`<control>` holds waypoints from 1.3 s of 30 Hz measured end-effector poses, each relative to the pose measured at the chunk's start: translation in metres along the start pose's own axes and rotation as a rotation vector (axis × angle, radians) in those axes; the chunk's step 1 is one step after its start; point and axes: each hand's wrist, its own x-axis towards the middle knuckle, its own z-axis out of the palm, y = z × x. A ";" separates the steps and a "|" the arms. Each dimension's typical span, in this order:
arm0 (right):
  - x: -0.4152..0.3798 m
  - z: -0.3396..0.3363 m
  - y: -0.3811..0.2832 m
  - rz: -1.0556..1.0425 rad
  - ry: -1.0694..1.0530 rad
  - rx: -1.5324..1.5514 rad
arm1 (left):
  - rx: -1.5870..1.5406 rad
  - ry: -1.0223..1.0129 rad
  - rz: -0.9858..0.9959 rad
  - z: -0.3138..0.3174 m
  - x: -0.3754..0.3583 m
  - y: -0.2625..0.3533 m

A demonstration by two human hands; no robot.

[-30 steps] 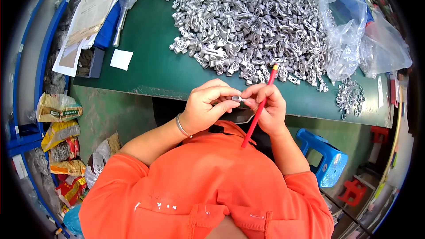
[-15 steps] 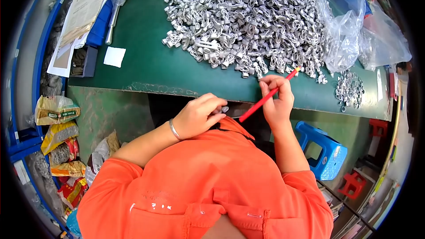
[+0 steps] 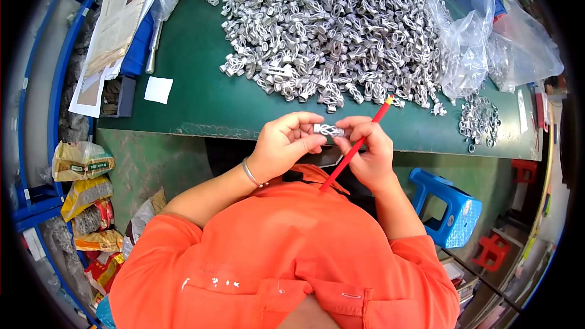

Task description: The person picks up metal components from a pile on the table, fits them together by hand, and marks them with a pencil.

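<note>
A small silver metal piece with twisted loops is held up just above the table's front edge. My left hand pinches its left end between thumb and fingers. At its right end are the fingertips of my right hand, also closed on it. A thin red stick with a yellow tip runs slantwise through my right hand, its yellow end up toward the pile. Behind both hands lies a large pile of similar silver metal pieces on the green table.
Clear plastic bags lie right of the pile, near a small heap of metal rings. A white paper square and a grey bin are on the left. A blue stool stands below the table's right side.
My right hand has come down and left from the pile's edge, bringing the red stick along. My left hand has risen and moved right; both now meet at the metal piece.
</note>
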 end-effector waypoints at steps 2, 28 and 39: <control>0.001 0.002 -0.004 0.001 -0.027 0.108 | -0.075 -0.018 0.002 -0.002 0.003 -0.002; 0.033 0.005 0.027 -0.050 0.047 -0.516 | 0.742 -0.104 0.422 -0.018 0.008 0.003; 0.040 0.007 0.025 -0.002 0.106 -0.305 | 0.741 0.031 0.274 -0.014 0.038 -0.004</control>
